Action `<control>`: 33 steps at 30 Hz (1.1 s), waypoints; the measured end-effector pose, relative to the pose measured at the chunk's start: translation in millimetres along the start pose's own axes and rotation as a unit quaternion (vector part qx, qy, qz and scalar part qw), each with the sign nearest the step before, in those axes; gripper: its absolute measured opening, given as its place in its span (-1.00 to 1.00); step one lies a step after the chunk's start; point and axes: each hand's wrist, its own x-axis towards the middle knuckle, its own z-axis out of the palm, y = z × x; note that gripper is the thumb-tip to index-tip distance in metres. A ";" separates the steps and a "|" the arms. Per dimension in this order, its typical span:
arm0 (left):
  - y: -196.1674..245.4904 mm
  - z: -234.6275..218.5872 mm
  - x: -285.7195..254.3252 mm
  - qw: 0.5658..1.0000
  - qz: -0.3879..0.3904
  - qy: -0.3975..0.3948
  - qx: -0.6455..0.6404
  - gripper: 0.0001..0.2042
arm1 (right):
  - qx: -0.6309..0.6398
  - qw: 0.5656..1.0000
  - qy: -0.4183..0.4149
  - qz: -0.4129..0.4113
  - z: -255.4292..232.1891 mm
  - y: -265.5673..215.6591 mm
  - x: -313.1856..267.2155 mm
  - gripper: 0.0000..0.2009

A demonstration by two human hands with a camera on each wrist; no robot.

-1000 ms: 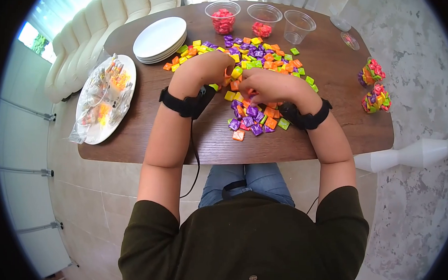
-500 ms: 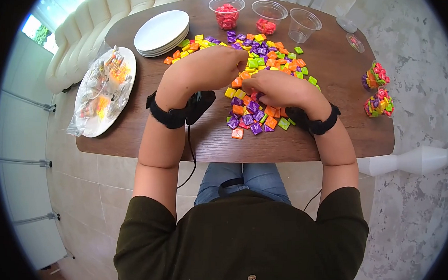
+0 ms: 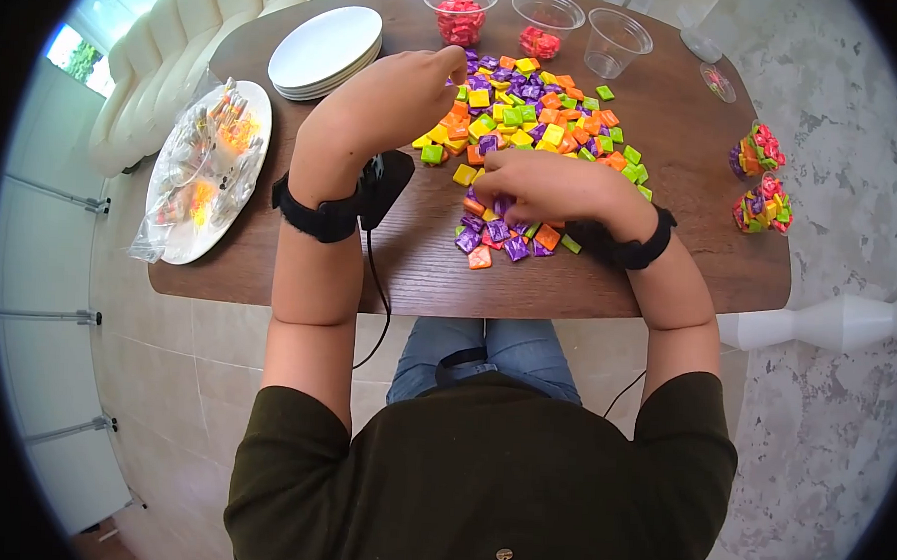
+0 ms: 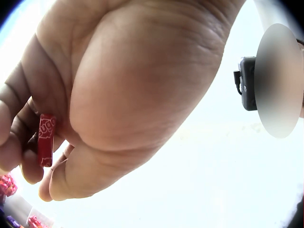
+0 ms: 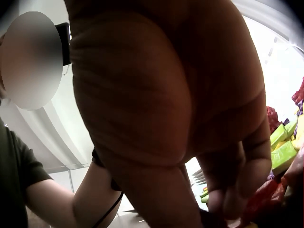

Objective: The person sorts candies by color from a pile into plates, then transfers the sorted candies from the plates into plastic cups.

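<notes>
1. The left hand (image 3: 391, 102) is raised over the far-left part of the candy pile (image 3: 535, 124), its fingertips close to the cup of red candies (image 3: 460, 15).
2. In the left wrist view the left hand's fingers (image 4: 21, 142) are curled and pinch a red candy (image 4: 46, 140) on edge against the palm.
3. The right hand (image 3: 543, 184) lies palm down on the near part of the pile, fingers bent onto purple and orange pieces.
4. In the right wrist view the right hand's fingers (image 5: 237, 185) curl over something red-orange, but I cannot tell whether they grip it or only touch it.
5. The pile spreads over the middle of the brown table (image 3: 419, 269).
6. 3 clear cups stand at the far edge: the red-filled one, a second cup (image 3: 547, 14) with a few red candies, a third cup (image 3: 617, 42).
7. A stack of white plates (image 3: 323, 49) lies to the left, and a plate with wrappers (image 3: 197, 184) nearer the left edge.
8. 2 candy bundles (image 3: 758, 183) rest on the right.
</notes>
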 end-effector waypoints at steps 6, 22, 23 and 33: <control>-2.8 -3.3 -2.3 1.000 -0.005 0.007 0.018 -0.82 | -0.138 0.972 0.173 0.079 -18.0 15.2 -16.8 -0.75; -2.7 -0.1 -1.6 0.999 -0.010 0.016 0.027 -0.75 | 0.011 0.998 0.024 0.065 -13.0 -4.7 -8.1 -0.81; -2.9 0.7 -0.6 0.999 -0.004 0.015 0.028 -0.75 | -0.020 0.998 -0.010 0.063 -3.4 0.1 -3.3 -0.82; -3.1 12.5 15.5 0.991 -0.030 -0.108 -0.068 -0.62 | -0.001 0.992 0.119 0.039 -9.7 19.9 -0.6 -0.85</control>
